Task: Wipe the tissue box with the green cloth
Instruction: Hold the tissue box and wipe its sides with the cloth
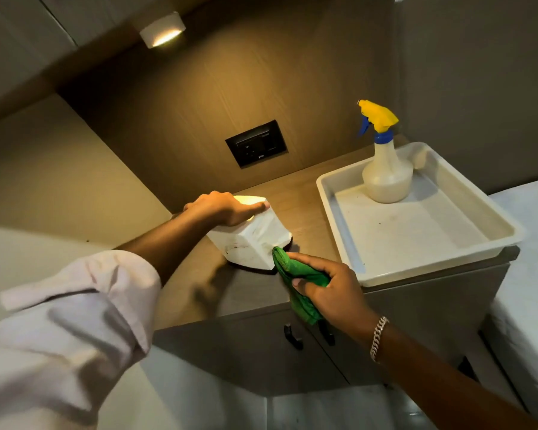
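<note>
No writing can be read: the box [255, 240] is plain white and the mark on the socket plate [256, 143] is too small to make out. We count one box, one cloth [302, 283], one tray [416, 268], one spray bottle [385, 172], one wall lamp [163, 31] and two dark cupboard handles [292, 336]. The box is a white block with faint dark smudges on its near face; it stands tilted on the brown worktop [236, 293], left of the tray and apart from it. The left hand [227, 206] lies over its top, its grip closed on the upper edge. The right hand [330, 290] has its grip clamped on the bunched green cloth, whose tip touches the box's lower near corner. The bottle, with yellow head and blue trigger, stands upright in the tray's far corner.
</note>
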A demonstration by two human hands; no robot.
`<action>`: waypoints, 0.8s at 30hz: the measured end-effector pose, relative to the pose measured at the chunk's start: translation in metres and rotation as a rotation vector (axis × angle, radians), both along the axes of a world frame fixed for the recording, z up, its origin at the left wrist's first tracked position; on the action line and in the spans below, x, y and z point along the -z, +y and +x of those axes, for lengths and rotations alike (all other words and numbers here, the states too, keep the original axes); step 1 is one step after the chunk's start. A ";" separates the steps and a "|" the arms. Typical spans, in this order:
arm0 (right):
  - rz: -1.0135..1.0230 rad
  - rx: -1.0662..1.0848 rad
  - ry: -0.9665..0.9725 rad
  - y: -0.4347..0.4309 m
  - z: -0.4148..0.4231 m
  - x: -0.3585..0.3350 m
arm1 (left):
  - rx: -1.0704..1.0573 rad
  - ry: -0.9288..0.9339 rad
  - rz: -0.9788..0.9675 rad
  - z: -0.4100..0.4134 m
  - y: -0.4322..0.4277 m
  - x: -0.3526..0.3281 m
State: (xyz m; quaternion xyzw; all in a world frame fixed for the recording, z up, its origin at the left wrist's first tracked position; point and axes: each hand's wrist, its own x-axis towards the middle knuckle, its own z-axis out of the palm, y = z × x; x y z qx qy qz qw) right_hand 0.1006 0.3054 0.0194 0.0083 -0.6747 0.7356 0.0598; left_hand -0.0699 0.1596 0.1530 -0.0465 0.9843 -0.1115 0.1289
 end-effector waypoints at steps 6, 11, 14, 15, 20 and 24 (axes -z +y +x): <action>0.049 0.073 0.031 -0.025 -0.010 0.003 | -0.233 -0.254 0.158 0.017 0.034 -0.017; 0.158 0.287 0.096 -0.039 -0.014 0.008 | -0.215 -0.215 0.179 0.027 0.048 -0.021; 0.137 0.323 0.076 -0.040 -0.015 0.011 | -0.249 -0.329 0.133 0.035 0.049 -0.021; 0.126 0.325 0.070 -0.041 -0.016 0.012 | -0.215 -0.323 0.082 0.035 0.044 -0.021; 0.073 0.367 0.062 -0.058 -0.019 0.013 | 0.452 -0.036 -0.237 0.025 -0.001 -0.008; 0.098 0.408 0.068 -0.069 -0.025 0.015 | 0.774 -0.100 -0.132 0.011 -0.047 -0.003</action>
